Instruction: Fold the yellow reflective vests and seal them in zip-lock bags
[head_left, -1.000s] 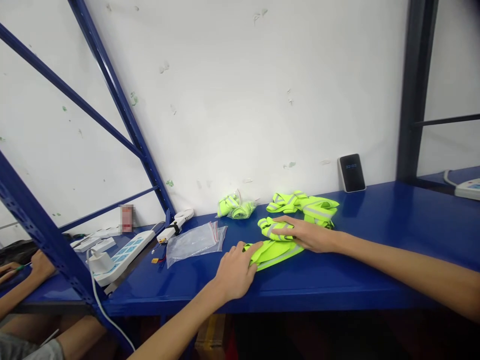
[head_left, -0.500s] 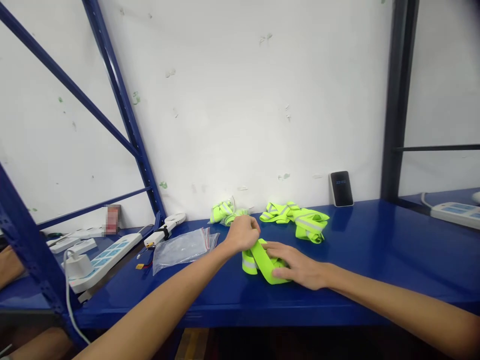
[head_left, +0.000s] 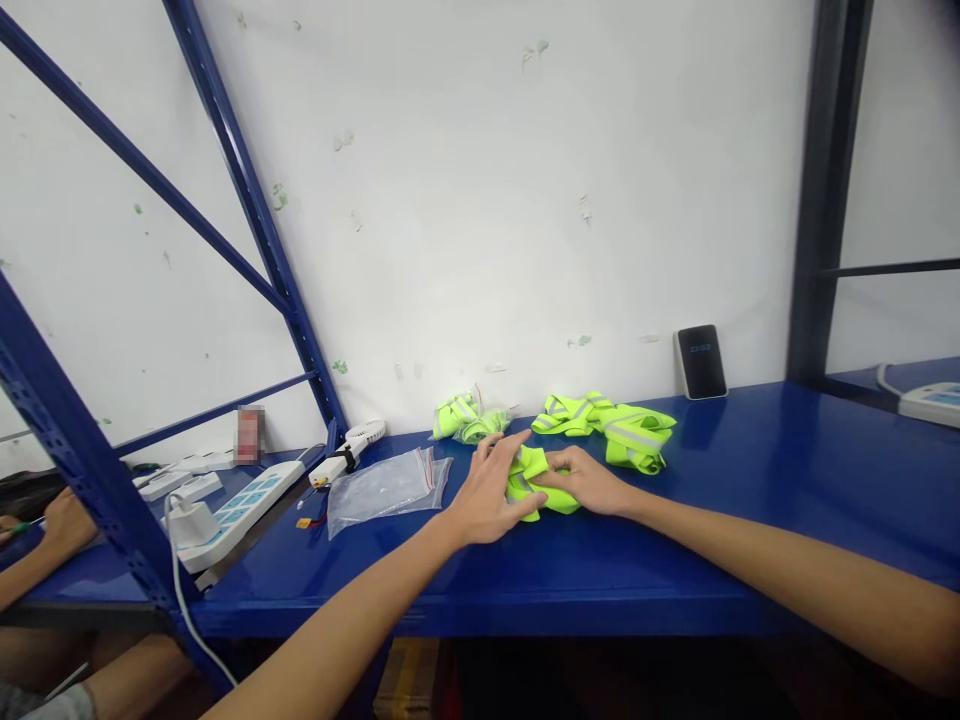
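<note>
Since half a second ago, our left hand [head_left: 491,495] has left the lifted strip and spread open, cupping the left side of the fluorescent yellow-green fabric bundle [head_left: 531,462]; our right hand [head_left: 589,482] pinches its right side. We judge the wrap more compact now. It sits mid-way along the glossy blue counter [head_left: 675,550], with clear plastic zip bags [head_left: 382,490] left, loose yellow-green reflective straps [head_left: 636,430] far right, and a scuffed white wall [head_left: 480,200] behind.

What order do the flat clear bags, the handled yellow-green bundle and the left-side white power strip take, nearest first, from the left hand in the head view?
1. Yellow-green bundle: at the left hand, on its right.
2. Flat clear bags: to its left.
3. White power strip: farther left.
</note>
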